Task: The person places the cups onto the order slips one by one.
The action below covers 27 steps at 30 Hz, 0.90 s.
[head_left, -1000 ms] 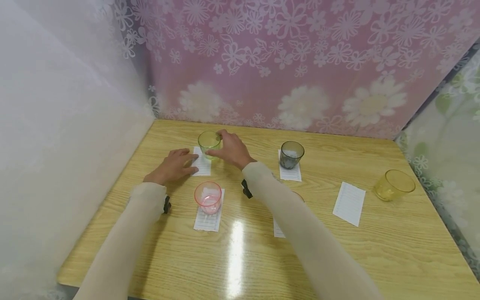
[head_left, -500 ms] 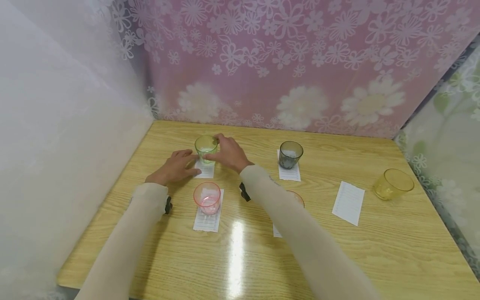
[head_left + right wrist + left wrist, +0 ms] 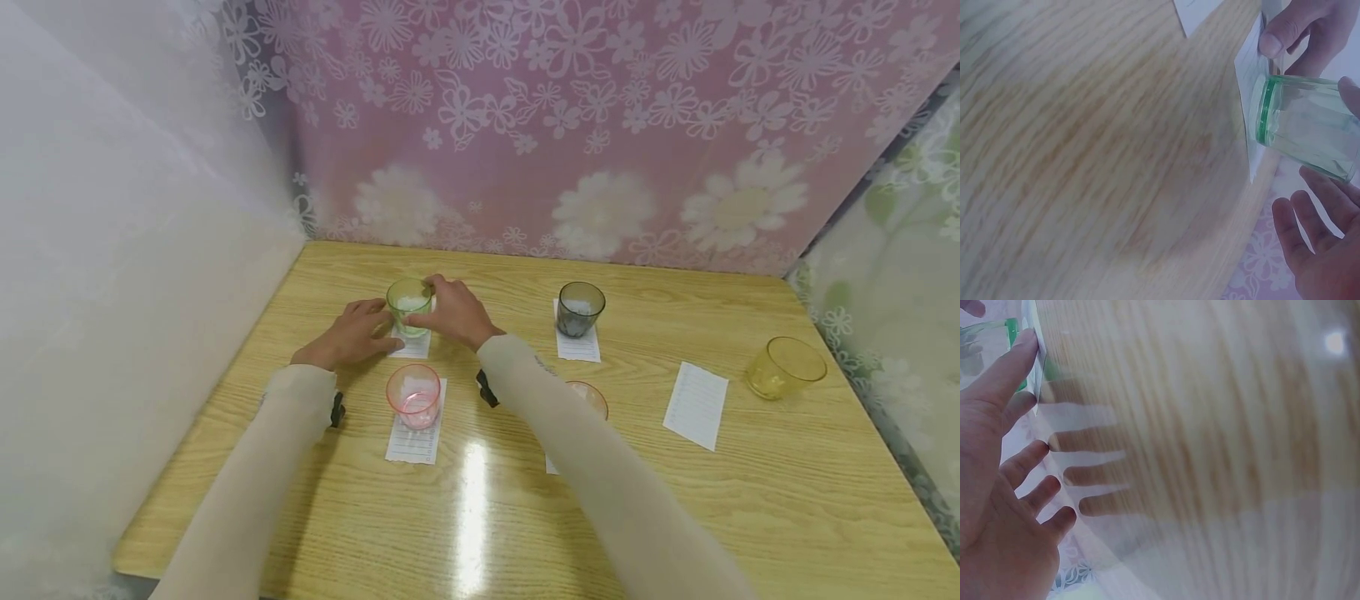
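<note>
My right hand point(image 3: 457, 315) holds a green-tinted glass point(image 3: 409, 310) upright, thumb on its near side and fingers behind the rim. The glass stands over a slip of ruled paper point(image 3: 410, 345), its base right at the paper in the right wrist view. Stretched out flat on the left is my left hand point(image 3: 351, 335), its thumb at the paper's edge and its other fingertips close to the glass. In the left wrist view, that hand's thumb point(image 3: 1015, 359) lies at the slip beside the green glass point(image 3: 985, 353). Just nearer, a pink glass point(image 3: 414, 398) sits on another ruled slip point(image 3: 412, 448).
A grey glass point(image 3: 581, 310) stands on its own slip to the right. Another glass point(image 3: 592, 396) is partly hidden by my right sleeve. Farther right lie a bare slip point(image 3: 696, 405) and a yellow glass point(image 3: 784, 368). Curtains enclose the wooden table point(image 3: 360, 533).
My right hand has brought the green glass nearer and slightly left, more fully over its paper slip. The slip has shifted a little right and nearer; my left hand has barely moved.
</note>
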Motion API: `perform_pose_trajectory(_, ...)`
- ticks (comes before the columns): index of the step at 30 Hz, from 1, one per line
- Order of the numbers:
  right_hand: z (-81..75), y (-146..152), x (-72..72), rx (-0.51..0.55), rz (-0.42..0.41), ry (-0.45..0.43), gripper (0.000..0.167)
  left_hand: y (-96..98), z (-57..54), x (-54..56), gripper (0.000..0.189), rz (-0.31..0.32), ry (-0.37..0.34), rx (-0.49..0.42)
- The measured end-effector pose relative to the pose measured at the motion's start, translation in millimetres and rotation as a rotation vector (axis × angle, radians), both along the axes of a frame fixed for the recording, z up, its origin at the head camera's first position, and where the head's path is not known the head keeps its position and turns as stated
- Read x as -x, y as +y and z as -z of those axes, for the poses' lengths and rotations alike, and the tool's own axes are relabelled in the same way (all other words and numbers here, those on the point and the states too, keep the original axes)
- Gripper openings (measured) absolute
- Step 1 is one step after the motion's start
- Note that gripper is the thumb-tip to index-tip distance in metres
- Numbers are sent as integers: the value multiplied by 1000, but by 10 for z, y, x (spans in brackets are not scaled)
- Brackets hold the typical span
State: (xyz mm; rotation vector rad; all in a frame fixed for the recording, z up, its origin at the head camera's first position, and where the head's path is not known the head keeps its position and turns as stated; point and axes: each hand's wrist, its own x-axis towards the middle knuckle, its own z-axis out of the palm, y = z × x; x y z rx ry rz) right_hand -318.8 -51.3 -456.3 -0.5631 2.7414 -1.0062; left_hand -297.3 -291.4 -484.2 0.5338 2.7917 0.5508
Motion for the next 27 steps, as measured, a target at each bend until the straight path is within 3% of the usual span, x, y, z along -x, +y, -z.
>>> perform_pose_trajectory(14, 18, -28, -34, -7, 1, -18, 83, 1, -1, 11, 71, 2, -4, 3)
perform_pose_trajectory(22, -24, -22, -22, -23, -42, -36, 110, -14, -10, 11, 73, 8, -3, -19)
perform_pose_trajectory(27, -185, 80, -17, -47, -80, -33, 122, -98, -22, 64, 87, 11, -17, -17)
